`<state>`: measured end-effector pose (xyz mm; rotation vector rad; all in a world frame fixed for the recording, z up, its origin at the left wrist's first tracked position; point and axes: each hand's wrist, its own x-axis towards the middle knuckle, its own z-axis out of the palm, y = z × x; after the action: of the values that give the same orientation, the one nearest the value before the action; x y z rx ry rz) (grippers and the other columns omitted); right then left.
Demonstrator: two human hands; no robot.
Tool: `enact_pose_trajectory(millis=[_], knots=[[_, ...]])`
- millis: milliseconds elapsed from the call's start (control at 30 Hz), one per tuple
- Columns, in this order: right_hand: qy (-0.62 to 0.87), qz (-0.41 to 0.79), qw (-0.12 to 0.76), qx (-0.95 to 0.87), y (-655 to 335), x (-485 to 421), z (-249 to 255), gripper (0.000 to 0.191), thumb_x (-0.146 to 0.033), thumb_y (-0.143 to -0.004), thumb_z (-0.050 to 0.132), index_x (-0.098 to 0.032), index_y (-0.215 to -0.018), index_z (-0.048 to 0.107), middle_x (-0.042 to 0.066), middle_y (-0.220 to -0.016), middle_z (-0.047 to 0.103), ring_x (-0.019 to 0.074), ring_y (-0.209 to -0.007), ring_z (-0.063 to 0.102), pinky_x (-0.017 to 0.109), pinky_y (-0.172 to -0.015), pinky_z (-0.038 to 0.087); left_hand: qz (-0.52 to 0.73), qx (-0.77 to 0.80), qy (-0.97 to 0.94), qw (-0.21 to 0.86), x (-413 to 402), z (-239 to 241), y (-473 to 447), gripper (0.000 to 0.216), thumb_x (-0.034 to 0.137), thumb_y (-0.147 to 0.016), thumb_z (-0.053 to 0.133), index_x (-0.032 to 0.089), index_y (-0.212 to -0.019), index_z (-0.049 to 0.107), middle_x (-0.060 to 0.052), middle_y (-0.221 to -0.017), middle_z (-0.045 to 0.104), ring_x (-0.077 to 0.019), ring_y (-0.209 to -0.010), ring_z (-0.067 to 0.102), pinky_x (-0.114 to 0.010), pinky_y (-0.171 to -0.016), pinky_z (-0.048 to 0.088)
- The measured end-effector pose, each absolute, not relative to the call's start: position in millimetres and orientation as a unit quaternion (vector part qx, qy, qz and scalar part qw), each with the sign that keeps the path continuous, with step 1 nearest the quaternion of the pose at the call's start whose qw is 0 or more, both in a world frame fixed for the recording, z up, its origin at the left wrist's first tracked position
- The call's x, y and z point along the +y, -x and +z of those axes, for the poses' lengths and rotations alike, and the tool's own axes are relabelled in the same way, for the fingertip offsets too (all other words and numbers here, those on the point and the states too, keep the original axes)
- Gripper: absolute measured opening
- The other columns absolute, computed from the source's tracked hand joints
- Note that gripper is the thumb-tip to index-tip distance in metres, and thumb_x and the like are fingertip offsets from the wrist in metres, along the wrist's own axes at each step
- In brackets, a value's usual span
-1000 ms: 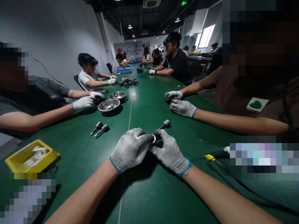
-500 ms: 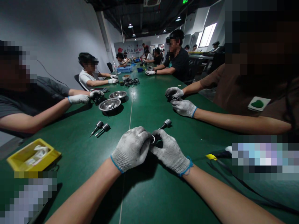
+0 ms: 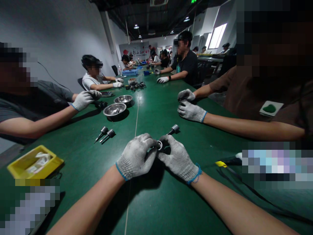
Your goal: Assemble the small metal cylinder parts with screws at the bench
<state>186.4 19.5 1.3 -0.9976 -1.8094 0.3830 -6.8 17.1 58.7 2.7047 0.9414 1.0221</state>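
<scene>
1. A small metal ring [image 3: 160, 145] is pinched between the fingertips of both gloved hands, just below the centre of the frame, above the green table [image 3: 156, 202].
2. The left hand [image 3: 135, 156], in a grey knit glove with a blue cuff, is closed on the ring from the left side; its fingers are curled inward.
3. The right hand [image 3: 177, 158], gloved alike, is closed on the ring from the right side; the two hands are seen touching at the fingertips.
4. A metal tool bit [image 3: 173, 130] with a cylindrical head is laid on the table just above the right hand, close to the ring.
5. Two further bits [image 3: 105, 133] are laid side by side, left of centre, well apart from the hands.
6. Two steel bowls [image 3: 114, 109] are placed farther up the table, in the upper-left middle of the frame; one stands behind the other.
7. A yellow tray [image 3: 34, 163] holding pale items is shown at the lower left edge.
8. A yellow-tipped tool with a black cable [image 3: 223, 163] is laid at the right, near the right forearm.
9. Gloved hands of a co-worker [image 3: 190, 111] are rested on the table at the upper right; another co-worker's gloved hand [image 3: 84, 99] is raised at the left, near the bowls.
</scene>
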Motion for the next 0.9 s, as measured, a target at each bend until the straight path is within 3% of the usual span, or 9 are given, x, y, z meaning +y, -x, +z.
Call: enact_pose_trajectory(millis=[233,900], knots=[[0.408,0.15,0.493,-0.754,-186.4,19.9,-1.1,0.03,-0.024,-0.081,0.076,-0.024,-0.107,0.062,0.004,-0.096,0.076,0.0229,-0.086,0.074,0.034,-0.082,0.06,0.329,0.317,-0.879,0.135,17.5,65.9,7.8,0.019,0.011,-0.087,0.056,0.017,-0.098,0.072,-0.006,-0.089,0.068,-0.0166,-0.076,0.066,-0.029,-0.069,0.056],[0.407,0.147,0.5,-0.75,-186.1,20.6,-3.0,0.029,-0.023,-0.082,0.075,-0.023,-0.107,0.06,0.005,-0.095,0.075,0.0227,-0.084,0.073,0.033,-0.079,0.06,0.36,0.319,-0.866,0.138,17.7,56.8,5.3,0.011,0.013,-0.09,0.057,0.016,-0.094,0.067,-0.006,-0.089,0.067,-0.0156,-0.073,0.064,-0.029,-0.068,0.055]])
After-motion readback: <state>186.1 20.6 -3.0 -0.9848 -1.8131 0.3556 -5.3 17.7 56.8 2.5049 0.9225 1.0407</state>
